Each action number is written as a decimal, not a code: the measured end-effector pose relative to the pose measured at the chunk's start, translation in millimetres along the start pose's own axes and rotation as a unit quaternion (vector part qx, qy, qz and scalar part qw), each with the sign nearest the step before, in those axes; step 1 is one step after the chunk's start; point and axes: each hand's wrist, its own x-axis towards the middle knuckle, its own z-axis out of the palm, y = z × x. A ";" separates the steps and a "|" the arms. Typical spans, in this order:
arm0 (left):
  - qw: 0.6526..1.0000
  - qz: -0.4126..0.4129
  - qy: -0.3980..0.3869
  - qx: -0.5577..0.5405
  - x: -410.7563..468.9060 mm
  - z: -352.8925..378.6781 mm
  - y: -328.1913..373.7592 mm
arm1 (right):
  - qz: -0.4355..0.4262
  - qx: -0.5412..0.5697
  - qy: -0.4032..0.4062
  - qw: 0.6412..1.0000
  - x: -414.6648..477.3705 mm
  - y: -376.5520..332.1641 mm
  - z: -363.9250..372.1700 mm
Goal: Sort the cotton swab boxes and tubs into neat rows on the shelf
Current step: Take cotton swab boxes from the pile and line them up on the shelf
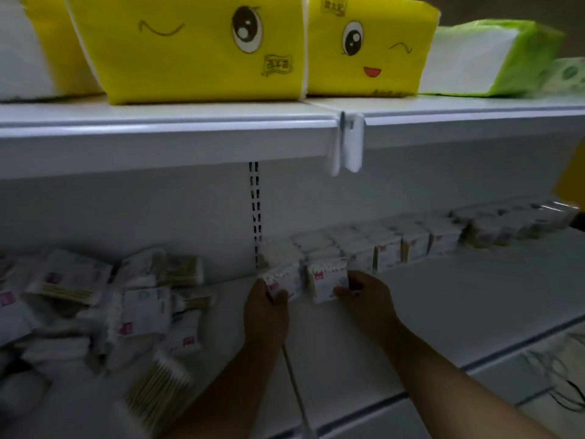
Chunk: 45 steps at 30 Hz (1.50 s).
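Note:
A row of cotton swab boxes (399, 245) runs along the back of the white lower shelf (443, 299), from the middle out to the right. At the row's left end my left hand (267, 308) grips one swab box (280, 280). Right beside it my right hand (364, 294) holds a second swab box (326, 280) by its right side. Both boxes stand upright next to each other. A loose heap of swab packs (133, 299) lies on the left part of the shelf, some flat, some tilted.
Above, an upper shelf (190, 122) carries yellow tissue packs (190, 49) with cartoon faces and a green-white tissue pack (493, 58). A white price-tag clip (348, 144) hangs from its edge. A slotted upright (255, 213) splits the back wall.

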 end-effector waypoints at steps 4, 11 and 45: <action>0.998 -0.024 -0.025 0.048 -2.9 9.7 1.2 | -0.012 -0.038 0.007 0.999 12.5 10.9 7.8; 0.995 -0.024 -0.019 0.097 2.9 16.9 -2.4 | -0.031 -0.064 0.010 0.997 17.5 18.2 13.3; 0.807 -0.009 -0.014 0.590 -143.7 -572.3 -47.5 | -0.452 -0.303 -0.209 0.813 -232.9 -353.8 210.4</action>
